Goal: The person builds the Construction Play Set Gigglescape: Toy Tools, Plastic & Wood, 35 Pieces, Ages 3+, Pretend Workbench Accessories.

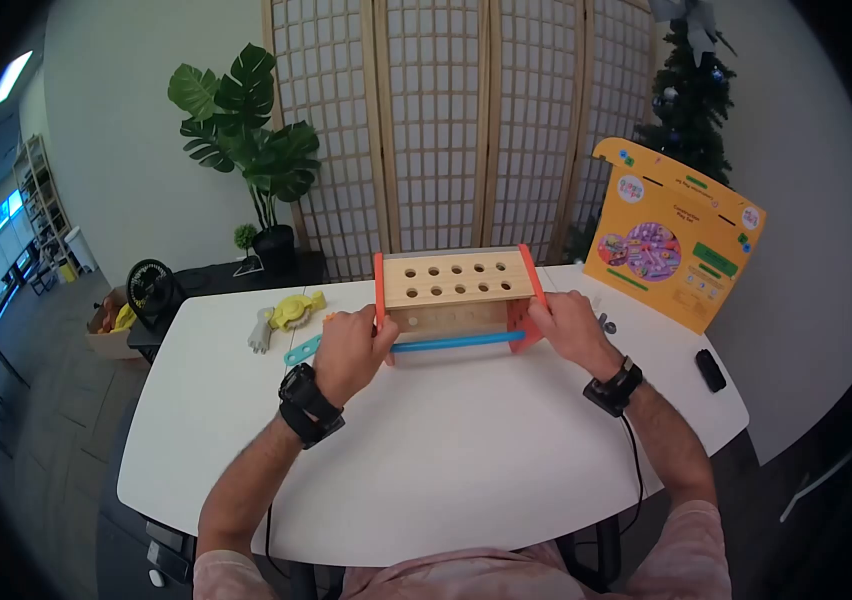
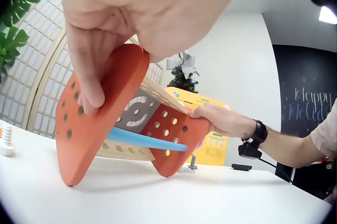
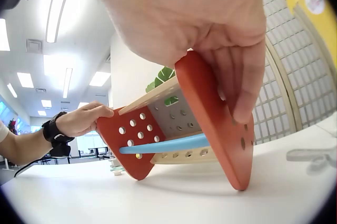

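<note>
A wooden toy toolbox (image 1: 461,283) stands tipped over on the table, its perforated light-wood board uppermost and its blue rod (image 1: 456,342) low on the near side. My left hand (image 1: 348,350) grips the left red end panel (image 2: 100,121), with fingers over the outer face and the thumb side at the top edge. On the other end, my right hand (image 1: 576,330) holds the matching red panel (image 3: 218,121) in the same way. In both wrist views the panels' lower corners meet the white tabletop. A grey slotted panel (image 2: 138,114) shows inside the frame.
Left of the toolbox lie a yellow toy piece (image 1: 293,311), grey pieces (image 1: 260,333) and a teal perforated strip (image 1: 303,350). A yellow cardboard box (image 1: 681,215) stands at the back right, with small grey parts (image 1: 607,325) and a black object (image 1: 710,371) nearby.
</note>
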### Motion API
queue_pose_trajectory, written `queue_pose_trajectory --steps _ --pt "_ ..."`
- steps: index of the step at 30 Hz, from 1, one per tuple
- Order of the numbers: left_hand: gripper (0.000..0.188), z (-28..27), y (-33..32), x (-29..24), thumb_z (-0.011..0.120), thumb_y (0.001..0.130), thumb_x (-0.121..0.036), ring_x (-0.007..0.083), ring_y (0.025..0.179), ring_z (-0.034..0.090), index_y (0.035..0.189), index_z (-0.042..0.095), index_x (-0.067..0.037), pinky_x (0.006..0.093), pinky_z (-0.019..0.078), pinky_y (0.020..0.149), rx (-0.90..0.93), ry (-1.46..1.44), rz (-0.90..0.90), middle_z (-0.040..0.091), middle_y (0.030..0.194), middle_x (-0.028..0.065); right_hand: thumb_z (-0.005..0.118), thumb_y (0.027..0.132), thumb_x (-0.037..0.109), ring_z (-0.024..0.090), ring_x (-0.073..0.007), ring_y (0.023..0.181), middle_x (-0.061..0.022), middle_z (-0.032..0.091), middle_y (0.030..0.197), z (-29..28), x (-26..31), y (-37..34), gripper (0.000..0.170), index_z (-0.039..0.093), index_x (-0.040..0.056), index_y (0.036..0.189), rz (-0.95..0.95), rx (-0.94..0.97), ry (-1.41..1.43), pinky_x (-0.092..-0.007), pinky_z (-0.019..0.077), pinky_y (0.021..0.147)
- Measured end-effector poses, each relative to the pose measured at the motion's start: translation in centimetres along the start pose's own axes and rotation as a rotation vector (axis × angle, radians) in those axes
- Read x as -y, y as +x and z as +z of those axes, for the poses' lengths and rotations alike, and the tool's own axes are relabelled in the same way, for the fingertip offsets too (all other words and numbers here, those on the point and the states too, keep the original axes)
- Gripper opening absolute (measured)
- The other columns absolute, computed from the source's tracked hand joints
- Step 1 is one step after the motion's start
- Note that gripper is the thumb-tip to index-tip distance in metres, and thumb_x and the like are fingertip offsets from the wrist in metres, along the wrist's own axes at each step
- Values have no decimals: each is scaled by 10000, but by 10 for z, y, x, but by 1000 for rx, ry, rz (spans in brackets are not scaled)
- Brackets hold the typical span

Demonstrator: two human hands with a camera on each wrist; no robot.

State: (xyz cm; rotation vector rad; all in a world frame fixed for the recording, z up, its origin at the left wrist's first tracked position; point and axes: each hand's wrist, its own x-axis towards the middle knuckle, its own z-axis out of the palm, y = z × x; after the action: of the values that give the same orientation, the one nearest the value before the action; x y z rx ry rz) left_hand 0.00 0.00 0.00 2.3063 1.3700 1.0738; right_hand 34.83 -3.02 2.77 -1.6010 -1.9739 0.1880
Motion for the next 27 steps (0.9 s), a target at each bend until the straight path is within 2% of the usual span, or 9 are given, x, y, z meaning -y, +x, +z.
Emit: queue_pose_trajectory --steps 5,8,11,14,16,18,22,24,27 --pt "511 -6 20 -3 588 1022 -336 436 617 677 722 692 64 504 562 671 16 131 18 647 616 237 531 1023 285 738 -413 734 -258 724 750 -3 -6 17 450 755 -74 872 28 -36 19 -473 601 794" --pt "532 -3 35 3 580 1007 -346 439 606 665 701 686 76 513 556 673 40 94 -17 631 609 246 548 1012 299 728 -424 701 -271 709 734 -1 -18 33 463 747 -91 860 101 12 4 -478 601 768" --pt "527 -1 46 7 582 990 -347 420 587 664 712 711 81 493 565 671 66 97 -56 636 593 229 562 1003 303 722 -426 672 -275 695 718 2 -32 46 464 745 -103 874 30 -15 -38 -478 602 733" --pt "542 1 53 10 588 982 -362 372 553 682 693 733 74 457 587 675 80 59 -105 650 561 191 558 1006 303 740 -379 643 -252 713 704 0 -33 51 474 752 -110 876 35 17 -17 -458 613 720" --pt "553 3 57 11 591 978 -370 343 534 691 676 740 69 437 599 677 88 0 -136 659 543 169 553 1012 315 768 -311 643 -225 736 693 -5 -29 54 498 771 -113 880 123 68 66 -428 623 704" --pt "570 4 59 14 593 979 -380 294 512 702 645 746 56 401 610 670 97 -26 -139 662 514 129 553 1014 321 770 -286 634 -210 742 688 -8 -27 54 503 783 -107 884 136 82 80 -416 625 694" --pt "572 3 55 5 598 976 -386 281 504 699 641 752 52 391 605 651 107 -18 -140 665 514 124 555 1016 332 760 -245 599 -180 750 679 -10 -33 52 509 804 -91 881 137 112 65 -383 615 647" --pt "549 2 55 3 584 1000 -333 230 540 756 763 775 124 317 622 603 141 -7 -127 737 609 173 554 1020 337 756 -243 591 -177 752 682 -11 -38 52 513 804 -89 878 141 124 56 -375 611 639" --pt "551 2 54 0 585 998 -335 229 528 749 761 774 126 313 615 593 137 -18 -121 735 606 176 550 1023 336 753 -239 583 -171 753 683 -12 -42 52 515 803 -87 876 146 143 50 -365 607 630"
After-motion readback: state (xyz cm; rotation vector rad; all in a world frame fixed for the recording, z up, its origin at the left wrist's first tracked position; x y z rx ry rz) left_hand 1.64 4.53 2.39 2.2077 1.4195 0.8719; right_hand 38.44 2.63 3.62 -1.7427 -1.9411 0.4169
